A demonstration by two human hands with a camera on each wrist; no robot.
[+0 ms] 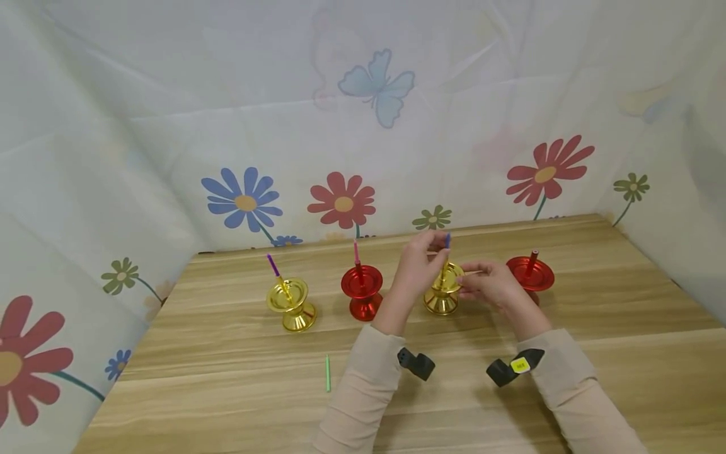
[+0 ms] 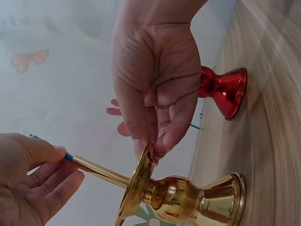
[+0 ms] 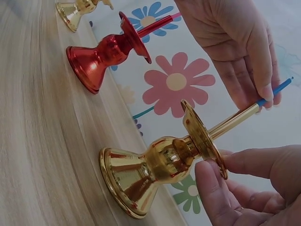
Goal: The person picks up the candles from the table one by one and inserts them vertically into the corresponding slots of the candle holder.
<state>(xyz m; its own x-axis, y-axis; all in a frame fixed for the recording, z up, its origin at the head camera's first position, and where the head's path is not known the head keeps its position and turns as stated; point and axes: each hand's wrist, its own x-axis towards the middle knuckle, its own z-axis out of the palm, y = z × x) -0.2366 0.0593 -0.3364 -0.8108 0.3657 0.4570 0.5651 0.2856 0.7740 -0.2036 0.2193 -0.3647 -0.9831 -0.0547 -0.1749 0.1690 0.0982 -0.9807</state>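
A gold candle holder [image 1: 442, 302] stands upright on the table, its slim tube [image 3: 235, 121] rising from the dish. At the tube's mouth, my left hand [image 1: 422, 261] pinches a thin blue candle [image 3: 281, 87] between thumb and fingers; the candle's lower end is hidden in the tube. My right hand [image 1: 490, 287] grips the edge of the gold dish [image 2: 136, 183] between thumb and fingers. Right of that hand is a red candle holder [image 1: 530, 273], partly covered by it, with no candle showing in its tube.
To the left stand a red holder [image 1: 363, 284] with a pink candle [image 1: 356, 252] and a gold holder [image 1: 297, 315] with a purple candle [image 1: 273, 265]. A green candle [image 1: 328, 373] lies on the table nearer me. A flowered cloth [image 1: 272, 113] hangs behind.
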